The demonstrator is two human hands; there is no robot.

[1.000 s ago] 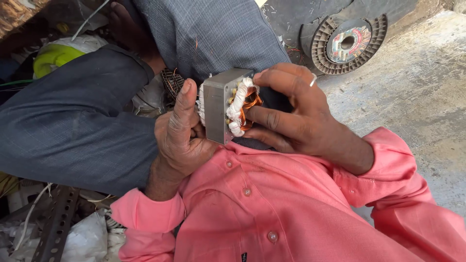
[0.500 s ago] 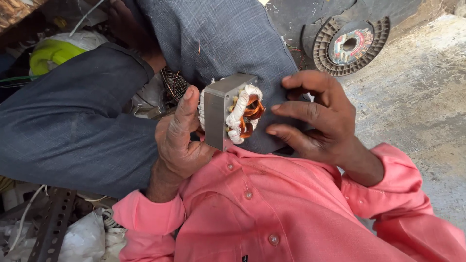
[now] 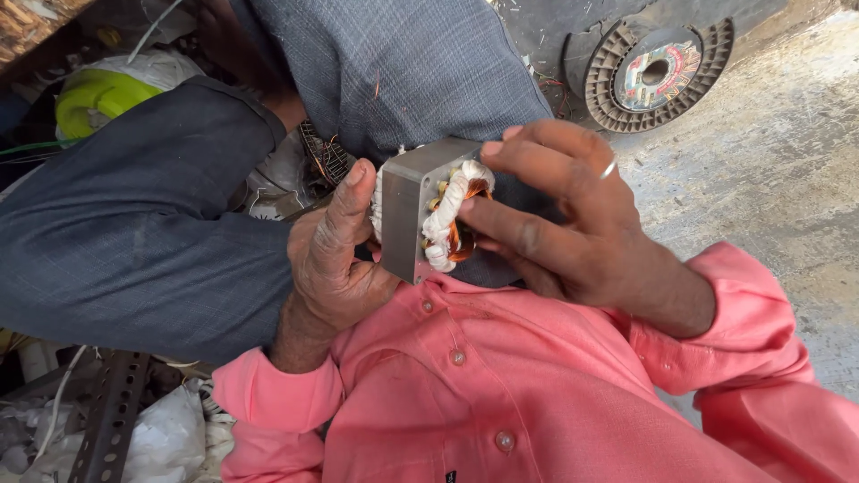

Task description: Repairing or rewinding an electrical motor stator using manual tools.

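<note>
A grey metal motor stator (image 3: pixel 410 207) with copper coils wrapped in white cord is held close to my chest. My left hand (image 3: pixel 333 259) grips its left side, thumb pointing up along the block. My right hand (image 3: pixel 564 215), with a ring on one finger, wraps over the stator's right side; its fingers lie across the white winding and the top edge. Both pink sleeves frame the bottom of the view.
My knees in dark grey trousers (image 3: pixel 134 224) fill the left and top. A round ribbed fan disc (image 3: pixel 658 76) lies on the concrete floor (image 3: pixel 769 170) at upper right. A slotted metal angle bar (image 3: pixel 112 416), white wires and a yellow-green object (image 3: pixel 98 94) clutter the left.
My right hand has shifted back over the stator, its fingers now covering the winding and top edge. The stator has turned slightly in my left hand.
</note>
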